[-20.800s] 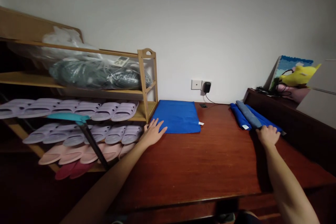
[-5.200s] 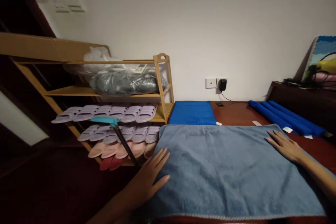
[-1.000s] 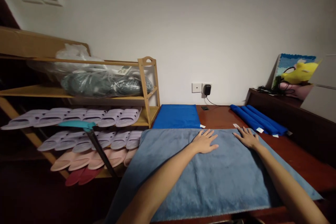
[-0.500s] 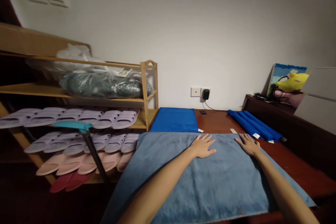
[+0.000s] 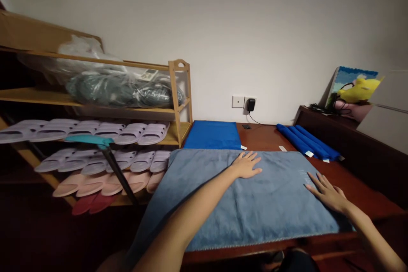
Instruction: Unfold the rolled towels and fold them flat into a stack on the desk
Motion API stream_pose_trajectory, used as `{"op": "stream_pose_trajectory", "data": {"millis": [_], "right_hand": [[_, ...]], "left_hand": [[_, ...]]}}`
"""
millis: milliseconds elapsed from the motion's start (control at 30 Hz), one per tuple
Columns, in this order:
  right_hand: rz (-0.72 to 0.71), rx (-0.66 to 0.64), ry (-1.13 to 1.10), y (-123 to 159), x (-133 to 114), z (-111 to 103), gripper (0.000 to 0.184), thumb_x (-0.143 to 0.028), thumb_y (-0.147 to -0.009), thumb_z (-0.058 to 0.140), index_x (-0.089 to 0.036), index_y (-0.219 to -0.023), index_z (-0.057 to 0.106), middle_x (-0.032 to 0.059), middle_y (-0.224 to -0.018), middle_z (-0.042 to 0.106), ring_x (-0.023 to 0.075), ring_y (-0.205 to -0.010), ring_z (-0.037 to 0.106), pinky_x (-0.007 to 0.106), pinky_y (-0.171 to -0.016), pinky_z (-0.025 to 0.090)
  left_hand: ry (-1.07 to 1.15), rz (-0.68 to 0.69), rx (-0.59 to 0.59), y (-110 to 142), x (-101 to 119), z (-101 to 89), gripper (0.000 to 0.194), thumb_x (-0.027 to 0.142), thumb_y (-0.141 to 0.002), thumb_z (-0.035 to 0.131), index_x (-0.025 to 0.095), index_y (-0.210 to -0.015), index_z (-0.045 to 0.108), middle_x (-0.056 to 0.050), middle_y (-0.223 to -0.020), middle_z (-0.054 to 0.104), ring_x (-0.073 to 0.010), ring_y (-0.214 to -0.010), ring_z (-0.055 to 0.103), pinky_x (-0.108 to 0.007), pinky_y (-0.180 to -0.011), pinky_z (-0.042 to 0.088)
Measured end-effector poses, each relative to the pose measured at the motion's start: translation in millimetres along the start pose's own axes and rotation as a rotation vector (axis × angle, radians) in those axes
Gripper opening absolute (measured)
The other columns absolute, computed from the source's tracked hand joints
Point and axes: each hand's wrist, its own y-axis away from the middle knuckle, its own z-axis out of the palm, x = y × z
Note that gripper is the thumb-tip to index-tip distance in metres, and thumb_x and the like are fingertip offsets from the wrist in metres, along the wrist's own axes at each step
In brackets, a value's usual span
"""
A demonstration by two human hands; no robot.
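A grey-blue towel [image 5: 264, 208] with a stitched edge lies spread over the reddish-brown wooden table [image 5: 261, 136], its left part hanging past the table's side. My left hand [image 5: 246, 165] rests flat near the towel's far edge, fingers spread. Over the towel's right part is my right hand [image 5: 328, 192], fingers outstretched and holding nothing; a pale marking shows beside its fingertips. Behind the towel lies a flat, bright blue folded cloth [image 5: 212, 134]. Several rolled blue cloths [image 5: 309, 142] with white tags sit at the back right.
On the left stands a wooden shoe rack [image 5: 179, 102] with lilac slippers [image 5: 154, 132], pink slippers [image 5: 135, 182] and a plastic-wrapped bundle [image 5: 117, 87]. A teal-topped handle [image 5: 91, 140] rises before it. A black plug adapter [image 5: 251, 104] sits in the wall. A yellow plush toy [image 5: 360, 90] is at right.
My right hand has moved right and nearer to me from the towel's far edge, and the towel's right side has shifted inward. My left hand stays in place. The view has tilted down.
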Motion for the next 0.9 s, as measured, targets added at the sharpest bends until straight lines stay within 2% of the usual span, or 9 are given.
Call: {"op": "stream_pose_trajectory", "data": {"millis": [100,167,300,400,467,567,700,833,900], "right_hand": [[-0.051,0.090,0.002,14.6,2.2,0.1,0.076,-0.072,-0.082,0.018,-0.031,-0.146,0.025,0.0047,-0.153,0.014,0.0232,-0.140,0.012,0.052,-0.109,0.020],[-0.076,0.173,0.005,22.4,2.2,-4.2,0.073,-0.069,-0.085,0.015,-0.030,-0.146,0.024,0.0039,-0.154,0.012,0.0218,-0.141,0.012,0.050,-0.110,0.021],[-0.147,0.189,0.033,43.4,8.6,-4.7,0.068,-0.068,-0.086,0.019,-0.036,-0.146,0.021,-0.0022,-0.154,0.011,0.0209,-0.141,0.011,0.047,-0.110,0.022],[-0.165,0.142,0.051,57.7,16.5,6.4,0.070,-0.070,-0.083,0.021,-0.038,-0.146,0.020,-0.0030,-0.153,0.015,0.0226,-0.140,0.014,0.049,-0.109,0.023],[-0.160,0.151,0.046,62.4,20.8,13.6,0.071,-0.070,-0.083,0.019,-0.037,-0.146,0.021,-0.0024,-0.152,0.017,0.0229,-0.140,0.015,0.049,-0.109,0.024],[-0.169,0.157,0.037,63.5,24.4,17.9,0.072,-0.070,-0.083,0.016,-0.035,-0.146,0.021,-0.0021,-0.153,0.018,0.0225,-0.140,0.015,0.048,-0.108,0.025],[-0.175,0.118,0.018,64.7,22.3,11.3,0.071,-0.067,-0.084,0.017,-0.035,-0.147,0.020,-0.0008,-0.153,0.018,0.0220,-0.140,0.013,0.048,-0.108,0.023],[-0.159,0.167,-0.045,70.7,19.2,0.0,0.070,-0.065,-0.085,0.016,-0.034,-0.147,0.016,-0.0003,-0.153,0.013,0.0185,-0.140,0.009,0.044,-0.108,0.021],[-0.160,0.223,-0.035,72.6,21.2,-2.0,0.070,-0.066,-0.083,0.016,-0.035,-0.146,0.021,-0.0003,-0.152,0.018,0.0180,-0.140,0.013,0.042,-0.106,0.025]], "left_hand": [[-0.128,0.047,0.115,7.0,13.7,-17.5,0.055,0.047,-0.095,0.033,0.016,-0.139,0.038,-0.013,-0.151,0.024,-0.0234,-0.140,0.017,-0.050,-0.111,0.011],[-0.177,0.082,0.145,28.9,25.0,-35.2,0.052,0.044,-0.095,0.036,0.014,-0.137,0.041,-0.014,-0.151,0.026,-0.0233,-0.140,0.018,-0.049,-0.111,0.012],[-0.087,-0.010,0.103,124.7,37.5,-60.7,0.052,0.048,-0.094,0.033,0.024,-0.141,0.036,-0.007,-0.151,0.026,-0.0248,-0.138,0.024,-0.049,-0.108,0.023],[-0.020,-0.183,0.148,205.7,29.1,-56.6,0.056,0.052,-0.092,0.038,0.036,-0.144,0.028,0.000,-0.151,0.026,-0.0260,-0.138,0.026,-0.046,-0.109,0.023],[0.006,-0.278,0.156,241.8,19.7,-47.5,0.056,0.052,-0.090,0.041,0.039,-0.143,0.029,0.001,-0.149,0.029,-0.0274,-0.137,0.028,-0.047,-0.109,0.023],[0.035,-0.322,0.137,262.4,12.7,-37.3,0.054,0.049,-0.090,0.042,0.039,-0.142,0.030,0.002,-0.149,0.030,-0.0272,-0.136,0.028,-0.049,-0.110,0.021],[0.084,-0.340,0.151,263.7,12.1,-43.0,0.053,0.049,-0.090,0.043,0.039,-0.141,0.034,0.002,-0.148,0.031,-0.0252,-0.136,0.029,-0.046,-0.111,0.020],[0.111,-0.451,0.298,282.5,-6.5,-51.3,0.054,0.049,-0.090,0.041,0.037,-0.142,0.033,0.002,-0.149,0.028,-0.0259,-0.137,0.026,-0.047,-0.112,0.020],[0.139,-0.514,0.346,296.7,-20.0,-47.9,0.056,0.049,-0.088,0.043,0.033,-0.142,0.036,-0.001,-0.150,0.027,-0.0280,-0.138,0.024,-0.049,-0.111,0.021]]}}
